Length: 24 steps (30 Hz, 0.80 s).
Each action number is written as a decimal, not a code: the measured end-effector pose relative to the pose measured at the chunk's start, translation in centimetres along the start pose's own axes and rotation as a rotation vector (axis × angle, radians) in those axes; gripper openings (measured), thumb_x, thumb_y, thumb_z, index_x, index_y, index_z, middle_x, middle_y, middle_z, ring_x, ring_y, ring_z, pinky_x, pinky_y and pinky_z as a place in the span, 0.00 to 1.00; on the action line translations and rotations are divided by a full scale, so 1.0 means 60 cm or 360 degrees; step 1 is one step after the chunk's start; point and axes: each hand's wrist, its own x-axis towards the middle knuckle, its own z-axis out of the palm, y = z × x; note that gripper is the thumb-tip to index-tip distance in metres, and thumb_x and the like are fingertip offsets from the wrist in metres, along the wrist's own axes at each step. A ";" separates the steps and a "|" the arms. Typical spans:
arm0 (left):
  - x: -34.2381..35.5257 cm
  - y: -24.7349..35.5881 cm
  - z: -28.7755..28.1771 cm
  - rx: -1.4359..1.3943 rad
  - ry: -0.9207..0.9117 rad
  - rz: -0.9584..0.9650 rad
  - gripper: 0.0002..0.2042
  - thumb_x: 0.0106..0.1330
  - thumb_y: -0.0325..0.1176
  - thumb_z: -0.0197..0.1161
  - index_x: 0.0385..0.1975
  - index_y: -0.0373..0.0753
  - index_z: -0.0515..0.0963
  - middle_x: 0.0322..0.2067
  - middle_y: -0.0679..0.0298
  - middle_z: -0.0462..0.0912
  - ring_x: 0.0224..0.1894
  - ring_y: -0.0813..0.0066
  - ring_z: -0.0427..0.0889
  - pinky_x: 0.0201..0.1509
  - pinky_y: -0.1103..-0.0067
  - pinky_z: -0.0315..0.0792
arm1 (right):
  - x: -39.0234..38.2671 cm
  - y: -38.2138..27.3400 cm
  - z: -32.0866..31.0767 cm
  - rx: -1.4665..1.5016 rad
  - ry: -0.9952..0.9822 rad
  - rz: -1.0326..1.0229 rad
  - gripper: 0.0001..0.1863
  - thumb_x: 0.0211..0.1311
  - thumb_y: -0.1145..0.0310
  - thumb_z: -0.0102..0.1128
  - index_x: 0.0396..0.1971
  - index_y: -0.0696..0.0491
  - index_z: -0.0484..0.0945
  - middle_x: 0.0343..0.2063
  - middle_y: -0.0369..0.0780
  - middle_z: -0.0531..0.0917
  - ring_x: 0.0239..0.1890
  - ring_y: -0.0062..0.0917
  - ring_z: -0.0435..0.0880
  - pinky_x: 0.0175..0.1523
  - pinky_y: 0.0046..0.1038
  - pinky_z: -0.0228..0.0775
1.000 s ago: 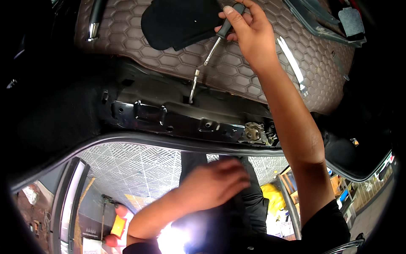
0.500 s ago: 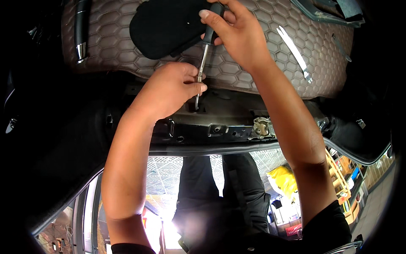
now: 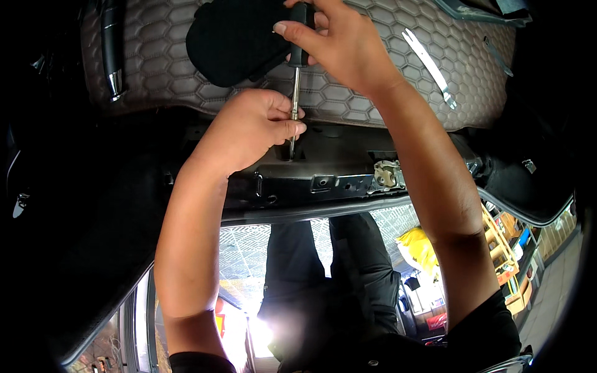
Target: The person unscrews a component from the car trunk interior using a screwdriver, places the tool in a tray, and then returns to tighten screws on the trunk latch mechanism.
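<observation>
My right hand (image 3: 336, 46) is closed round the black handle of a screwdriver (image 3: 296, 87), which stands nearly upright in the picture. Lower down, the thumb and fingers of my left hand (image 3: 258, 127) pinch its metal shaft. The shaft's tip reaches an opening in the black metal sill panel (image 3: 348, 146) of a car's boot. Whatever the tip meets inside the opening is hidden. Behind my hands lies a black rounded flat piece (image 3: 236, 43) on the brown quilted mat (image 3: 155, 68).
A silver forked pry tool (image 3: 430, 68) lies on the mat at right, a black-handled tool with a chrome end (image 3: 113, 56) at left. A metal latch (image 3: 387, 176) is fixed to the sill. A dark tray-like part (image 3: 485, 13) sits at the far right. Below the sill hangs a yellow bag (image 3: 418, 248).
The screwdriver's handle has tipped slightly left with my right hand, so the shaft is more upright. My left hand keeps its pinch. The whole view has shifted a little.
</observation>
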 end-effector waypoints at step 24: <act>0.009 0.023 0.009 -0.0077 -0.0039 -0.0223 0.13 0.67 0.27 0.69 0.48 0.28 0.81 0.39 0.60 0.89 0.43 0.77 0.87 0.46 0.81 0.77 | 0.024 -0.021 0.013 0.0956 -0.0104 0.0555 0.18 0.74 0.55 0.59 0.46 0.56 0.75 0.27 0.38 0.82 0.29 0.23 0.81 0.37 0.27 0.74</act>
